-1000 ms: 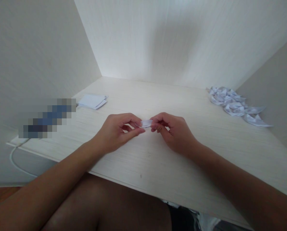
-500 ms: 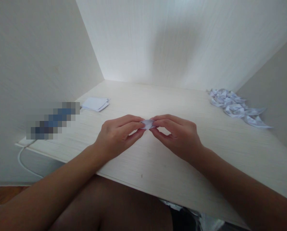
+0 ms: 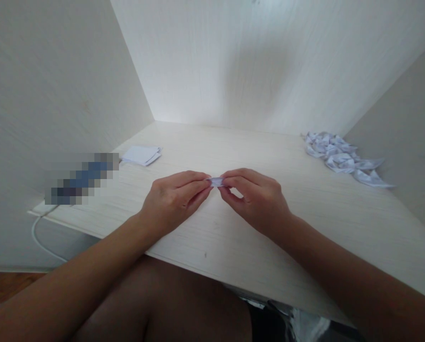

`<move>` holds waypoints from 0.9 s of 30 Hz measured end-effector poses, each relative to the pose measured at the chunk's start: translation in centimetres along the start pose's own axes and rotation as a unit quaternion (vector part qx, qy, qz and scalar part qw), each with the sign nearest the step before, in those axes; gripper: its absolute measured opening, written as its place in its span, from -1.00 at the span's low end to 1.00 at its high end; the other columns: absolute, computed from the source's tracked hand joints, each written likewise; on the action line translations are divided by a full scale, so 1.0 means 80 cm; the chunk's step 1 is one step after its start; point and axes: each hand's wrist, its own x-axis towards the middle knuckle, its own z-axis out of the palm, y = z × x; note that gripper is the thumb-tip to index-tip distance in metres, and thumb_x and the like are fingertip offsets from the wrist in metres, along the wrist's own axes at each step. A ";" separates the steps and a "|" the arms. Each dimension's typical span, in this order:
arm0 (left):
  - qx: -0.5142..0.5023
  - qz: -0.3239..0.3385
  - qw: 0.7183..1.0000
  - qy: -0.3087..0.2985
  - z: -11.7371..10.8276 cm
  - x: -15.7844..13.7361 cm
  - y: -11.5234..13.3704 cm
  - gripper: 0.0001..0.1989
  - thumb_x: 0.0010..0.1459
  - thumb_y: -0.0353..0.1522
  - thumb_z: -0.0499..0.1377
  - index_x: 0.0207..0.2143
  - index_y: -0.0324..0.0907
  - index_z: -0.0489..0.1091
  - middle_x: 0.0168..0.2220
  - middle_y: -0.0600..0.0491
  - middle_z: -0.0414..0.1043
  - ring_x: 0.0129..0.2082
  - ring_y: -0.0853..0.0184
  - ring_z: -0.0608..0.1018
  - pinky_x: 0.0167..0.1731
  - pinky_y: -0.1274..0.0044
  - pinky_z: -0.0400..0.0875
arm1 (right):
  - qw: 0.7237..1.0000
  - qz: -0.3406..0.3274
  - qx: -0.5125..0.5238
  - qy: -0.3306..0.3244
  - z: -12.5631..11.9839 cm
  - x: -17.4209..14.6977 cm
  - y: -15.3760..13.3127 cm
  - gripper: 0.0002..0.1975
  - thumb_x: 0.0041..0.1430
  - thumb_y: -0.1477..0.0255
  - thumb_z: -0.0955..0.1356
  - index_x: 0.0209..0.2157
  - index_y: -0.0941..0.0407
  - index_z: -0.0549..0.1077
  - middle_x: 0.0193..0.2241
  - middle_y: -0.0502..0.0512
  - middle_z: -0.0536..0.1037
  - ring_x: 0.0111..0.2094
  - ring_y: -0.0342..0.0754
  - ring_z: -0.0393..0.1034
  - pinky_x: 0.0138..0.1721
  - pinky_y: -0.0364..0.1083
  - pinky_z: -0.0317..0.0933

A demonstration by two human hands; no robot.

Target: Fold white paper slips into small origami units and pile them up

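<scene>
A small folded piece of white paper (image 3: pixel 217 182) is pinched between my two hands above the middle of the desk. My left hand (image 3: pixel 174 197) grips its left end between thumb and fingers. My right hand (image 3: pixel 257 197) holds the right end the same way, with a gap showing between thumb and forefinger. Only the paper's middle strip shows; both ends are hidden by my fingertips.
A short stack of flat white paper sheets (image 3: pixel 141 155) lies at the back left of the pale desk (image 3: pixel 212 228). Several folded white paper pieces (image 3: pixel 340 156) are heaped at the back right. A blurred-out object (image 3: pixel 86 178) and a white cable (image 3: pixel 37 232) are at the left edge.
The visible strip of the paper looks narrower and flatter now. My right hand has shifted slightly left; the whole view has moved a little.
</scene>
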 end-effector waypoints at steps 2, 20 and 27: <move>0.010 0.005 1.000 0.001 0.000 -0.001 -0.001 -0.92 0.27 -0.43 0.27 -0.21 -0.16 0.58 -0.20 0.01 0.69 -0.26 0.36 0.72 -0.18 0.59 0.62 | 1.000 -0.006 -0.008 -0.018 -0.001 -0.001 0.002 -0.85 0.35 0.51 0.34 -0.30 0.12 0.56 -0.23 0.19 0.69 -0.22 0.00 0.58 -0.16 -0.03 0.47; -0.033 -0.047 0.998 0.002 0.002 0.001 0.004 -0.91 0.26 -0.42 0.28 -0.26 -0.12 0.61 -0.19 0.05 0.70 -0.26 0.37 0.71 -0.23 0.59 0.62 | 0.994 0.077 0.077 -0.001 0.005 0.001 -0.006 -0.86 0.28 0.55 0.36 -0.34 0.10 0.55 -0.29 0.10 0.67 -0.30 -0.08 0.55 -0.22 -0.11 0.42; -0.058 -0.053 0.997 -0.006 0.001 0.002 -0.003 -0.94 0.23 -0.42 0.31 -0.31 -0.17 0.60 -0.28 0.04 0.69 -0.32 0.39 0.70 -0.31 0.62 0.57 | 0.993 0.068 0.095 -0.031 0.003 0.001 0.004 -0.88 0.30 0.55 0.38 -0.32 0.12 0.57 -0.29 0.09 0.67 -0.30 -0.09 0.55 -0.23 -0.12 0.39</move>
